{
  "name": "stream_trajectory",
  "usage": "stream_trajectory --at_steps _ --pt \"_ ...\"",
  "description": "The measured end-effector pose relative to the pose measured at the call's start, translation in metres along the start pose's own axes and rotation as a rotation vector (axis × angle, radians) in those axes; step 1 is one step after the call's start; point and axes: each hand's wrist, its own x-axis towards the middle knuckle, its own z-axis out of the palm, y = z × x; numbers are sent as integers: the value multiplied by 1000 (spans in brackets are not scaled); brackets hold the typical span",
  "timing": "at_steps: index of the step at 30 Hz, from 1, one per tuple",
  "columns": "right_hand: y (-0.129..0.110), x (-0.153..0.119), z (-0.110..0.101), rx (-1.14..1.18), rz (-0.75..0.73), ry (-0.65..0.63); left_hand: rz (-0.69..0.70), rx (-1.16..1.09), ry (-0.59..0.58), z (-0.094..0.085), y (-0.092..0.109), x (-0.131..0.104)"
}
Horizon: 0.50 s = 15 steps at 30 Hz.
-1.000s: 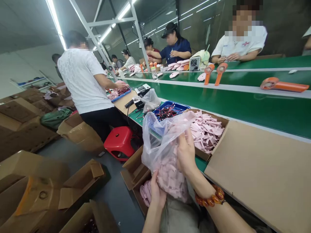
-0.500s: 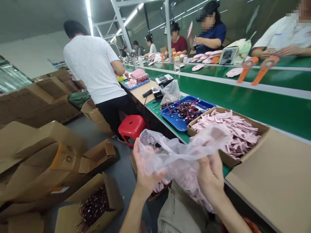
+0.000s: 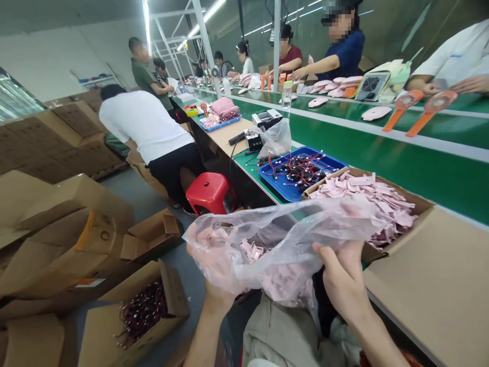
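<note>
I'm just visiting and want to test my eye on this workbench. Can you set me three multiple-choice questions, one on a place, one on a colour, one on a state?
1. Where is the blue tray of wired parts?
A. on the floor
B. on the bench beside the cardboard box of pink pieces
C. on the red stool

2. What colour is the stool?
A. red
B. green
C. white

3. How is the plastic bag held?
A. lying untouched
B. by one hand
C. by both, left hand inside it, right hand at its other end

Answers: 1 B, tray and box stand side by side; 2 A, it is plainly red; 3 C, each hand grips the bag.
</note>
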Motion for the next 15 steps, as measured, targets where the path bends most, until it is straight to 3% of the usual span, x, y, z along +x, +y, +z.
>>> stream_trajectory --at_steps 4,7,10,15 --pt "-12 -3 4 -16 -140 -125 -9 -42 -37 -8 -8 -3" --pt "-16 0 4 59 -105 -191 -23 -103 6 -10 -12 -5" --pt "-17 7 0 53 -57 -158 -41 -155 92 -10 -15 -3" --pt "-24 7 1 -33 -164 -50 -25 -228 134 -1 -12 -10"
